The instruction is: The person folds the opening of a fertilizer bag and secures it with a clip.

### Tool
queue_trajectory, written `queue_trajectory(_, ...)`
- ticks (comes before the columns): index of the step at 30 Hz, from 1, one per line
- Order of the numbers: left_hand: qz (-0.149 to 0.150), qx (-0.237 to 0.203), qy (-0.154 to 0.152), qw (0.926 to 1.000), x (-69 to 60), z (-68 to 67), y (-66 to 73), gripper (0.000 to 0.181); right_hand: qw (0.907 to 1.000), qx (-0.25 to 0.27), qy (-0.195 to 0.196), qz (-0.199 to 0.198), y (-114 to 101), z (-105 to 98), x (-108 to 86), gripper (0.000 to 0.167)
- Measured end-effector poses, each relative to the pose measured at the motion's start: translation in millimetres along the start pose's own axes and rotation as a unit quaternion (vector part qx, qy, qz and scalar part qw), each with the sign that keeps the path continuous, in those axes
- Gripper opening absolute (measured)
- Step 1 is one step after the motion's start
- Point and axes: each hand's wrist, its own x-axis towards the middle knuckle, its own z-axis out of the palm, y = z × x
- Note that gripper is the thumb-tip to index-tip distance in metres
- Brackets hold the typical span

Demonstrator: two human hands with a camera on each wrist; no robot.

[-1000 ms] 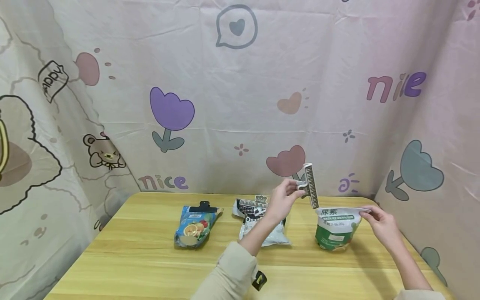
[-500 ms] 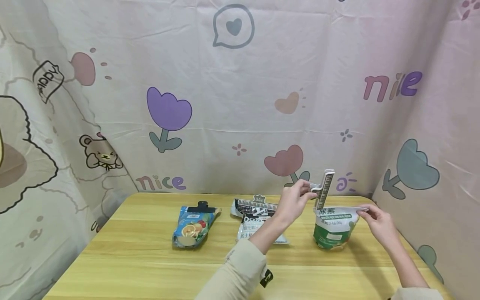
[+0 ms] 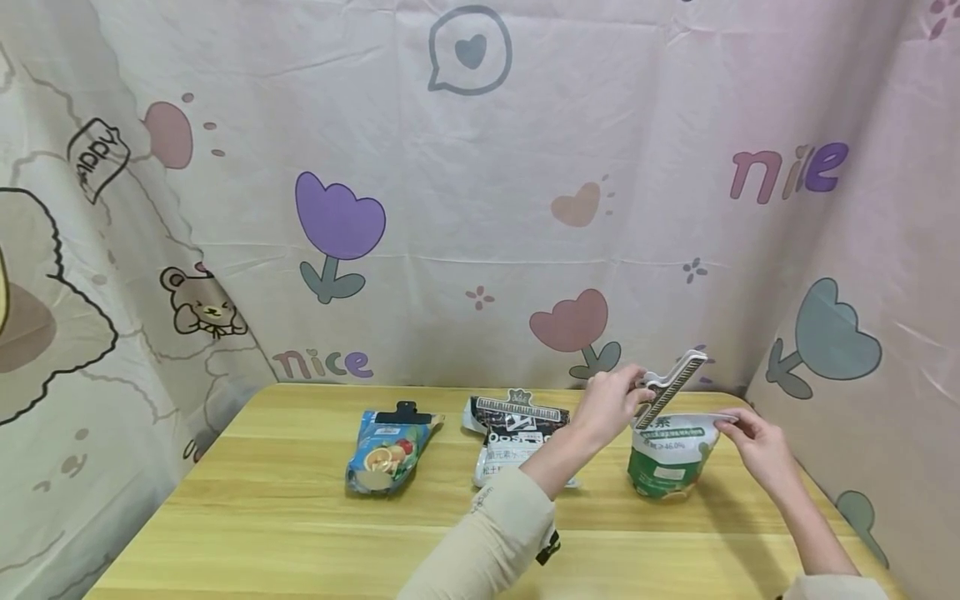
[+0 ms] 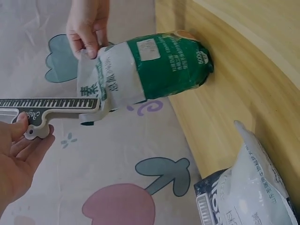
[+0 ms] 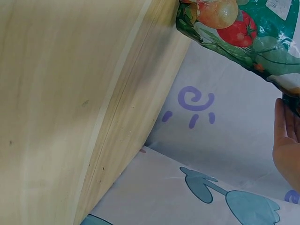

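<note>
My left hand [image 3: 609, 407] pinches a long clip [image 3: 675, 385] with a piano-key pattern, held at a slant. The clip's lower end meets the top left corner of a green and white bag [image 3: 667, 468]. In the left wrist view the clip [image 4: 51, 104] stands with its two arms apart at the bag's [image 4: 166, 65] edge; whether the corner lies between them is unclear. With thumb and fingers my right hand [image 3: 761, 443] pinches the bag's top right corner. The bag stands upright on the table. Its printed vegetables show in the right wrist view.
A blue fruit-print bag [image 3: 386, 458] with a black clip [image 3: 405, 415] sits at left on the wooden table [image 3: 300, 533]. Behind my left forearm lies a black and white bag [image 3: 510, 450] with a piano-key clip [image 3: 519, 405]. Another black clip [image 3: 549, 547] is partly hidden by my sleeve.
My left hand has moved right with the piano-key clip, which has tilted rightward and come down over the bag's top left corner. My right hand keeps its pinch on the bag.
</note>
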Motion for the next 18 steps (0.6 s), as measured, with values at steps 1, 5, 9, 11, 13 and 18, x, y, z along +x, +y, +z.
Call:
queue_trajectory(1, 0.005, 0.019, 0.001, 0.9998, 0.8, 1.6, 0.8, 0.017, 1.0000, 0.002, 0.000, -0.001, 0.3, 0.6, -0.1, 0.010)
queue_trajectory(5, 0.021, 0.083, -0.001, 0.9964, 2.6, 8.6, 6.9, 0.021, 0.9999, 0.010, 0.006, -0.007, 0.6, 2.2, -0.4, 0.009)
queue_trajectory(9, 0.022, 0.129, -0.014, 0.9913, 4.1, 17.3, 14.9, 0.031, 0.9997, 0.016, 0.014, -0.011, 1.1, 3.2, 0.5, 0.010)
queue_trajectory(11, 0.017, 0.140, -0.022, 0.9898, 5.4, 21.8, 18.5, 0.028, 0.9993, 0.032, 0.015, -0.009, 1.4, 3.8, 1.0, 0.012)
queue_trajectory(13, 0.015, 0.152, -0.032, 0.9877, 6.6, 25.9, 21.9, 0.028, 0.9986, 0.049, 0.016, -0.006, 1.9, 4.4, 1.1, 0.013)
queue_trajectory(18, 0.031, 0.206, -0.052, 0.9768, 8.5, 35.2, 29.0, 0.033, 0.9937, 0.110, 0.019, -0.010, 2.5, 4.9, -0.9, 0.012)
